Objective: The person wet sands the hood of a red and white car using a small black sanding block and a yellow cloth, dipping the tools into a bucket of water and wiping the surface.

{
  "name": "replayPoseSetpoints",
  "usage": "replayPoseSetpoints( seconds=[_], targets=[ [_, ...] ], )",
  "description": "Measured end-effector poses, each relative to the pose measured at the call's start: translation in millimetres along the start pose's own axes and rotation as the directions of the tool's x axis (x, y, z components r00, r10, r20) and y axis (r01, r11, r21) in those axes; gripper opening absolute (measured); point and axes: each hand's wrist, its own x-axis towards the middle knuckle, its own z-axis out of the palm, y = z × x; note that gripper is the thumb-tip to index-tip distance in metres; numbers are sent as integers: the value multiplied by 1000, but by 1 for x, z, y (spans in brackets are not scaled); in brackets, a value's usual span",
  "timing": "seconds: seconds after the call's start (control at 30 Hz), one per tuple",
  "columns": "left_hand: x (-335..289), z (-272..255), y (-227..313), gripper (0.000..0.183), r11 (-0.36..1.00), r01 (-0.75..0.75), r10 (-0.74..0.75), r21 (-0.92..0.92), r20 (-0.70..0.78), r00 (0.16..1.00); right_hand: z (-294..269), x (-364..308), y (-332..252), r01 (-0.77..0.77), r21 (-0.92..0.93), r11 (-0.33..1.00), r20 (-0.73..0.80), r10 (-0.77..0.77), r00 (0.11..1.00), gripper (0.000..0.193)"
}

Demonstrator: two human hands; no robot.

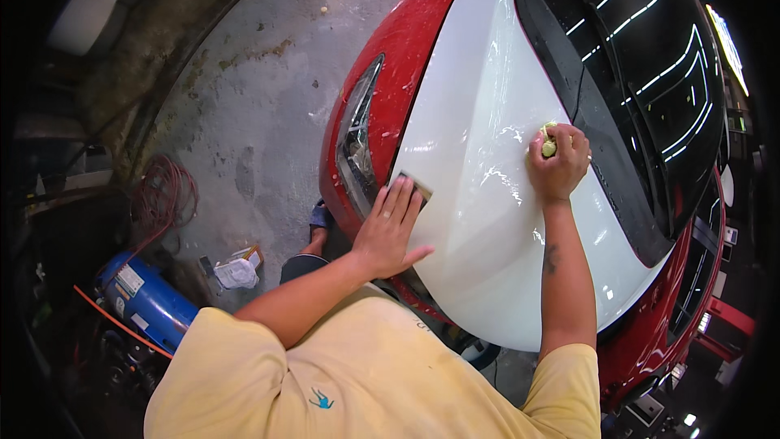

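My left hand point(388, 232) lies with straight fingers over a small grey-brown piece of sandpaper point(418, 187), pressing it to the edge of a white car hood point(463, 228) beside the headlight. The sheet's corner sticks out past my fingertips; the rest is hidden under them. Higher up the hood, near the windshield, my right hand point(559, 158) is closed around a crumpled yellow-green sponge point(549, 142). Wet streaks glisten on the white paint just left of the sponge and below it.
Red fender point(406, 49) and clear headlight point(359, 126) border the hood on the left; black wiper cowl point(609, 171) and windshield lie right. On the grey floor are a blue compressor tank point(146, 301), a coiled red hose point(165, 195) and a white cloth point(236, 273). Another red car point(691, 293) stands right.
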Motion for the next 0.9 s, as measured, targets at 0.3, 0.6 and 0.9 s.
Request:
replayPoseSetpoints(
  seconds=[0.3,0.6,0.9],
  targets=[
    [150,-44,-35,113,996,58,-27,73,-363,931,6,2,-5,22,3,1000,-33,-22,999,16],
    [110,-29,-22,110,990,73,-24,124,-356,934,2,1,-5,5,10,1000,-21,-5,1000,16],
    [13,-2,10,111,980,98,-73,171,-147,986,2,-4,-1,-14,11,1000,-3,14,1000,16]
  ],
)
